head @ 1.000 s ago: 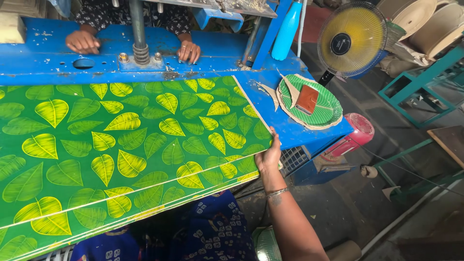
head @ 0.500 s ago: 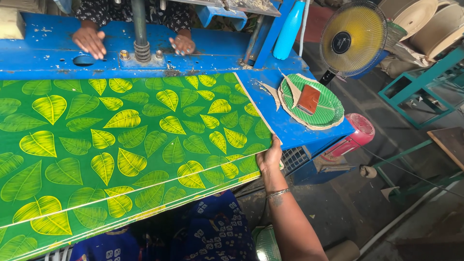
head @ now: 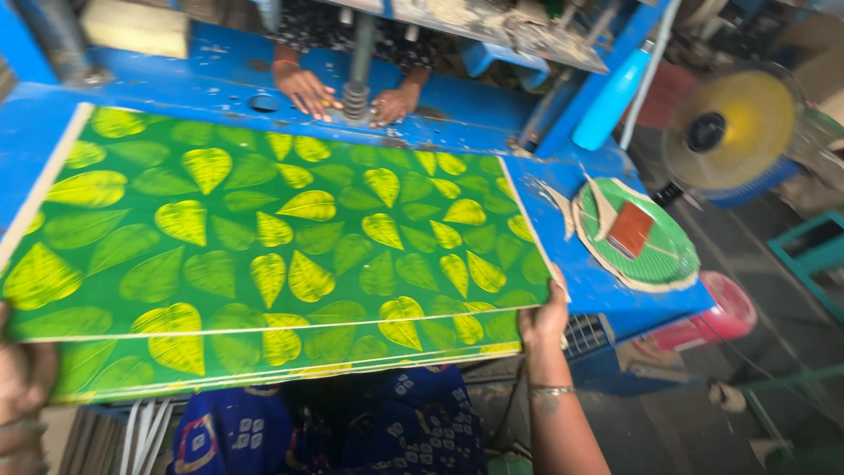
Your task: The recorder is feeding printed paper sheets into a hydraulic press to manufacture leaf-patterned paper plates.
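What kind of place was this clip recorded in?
Probably a small workshop making paper plates: a chipped blue metal press table, stacked green leaf-printed sheets, a round green cut-out disc and a floor fan.

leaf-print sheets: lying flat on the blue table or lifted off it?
Mostly flat. The green leaf-print sheets lie spread over the blue table, near edge overhanging it. The right hand grips the near right corner, the left hand the near left.
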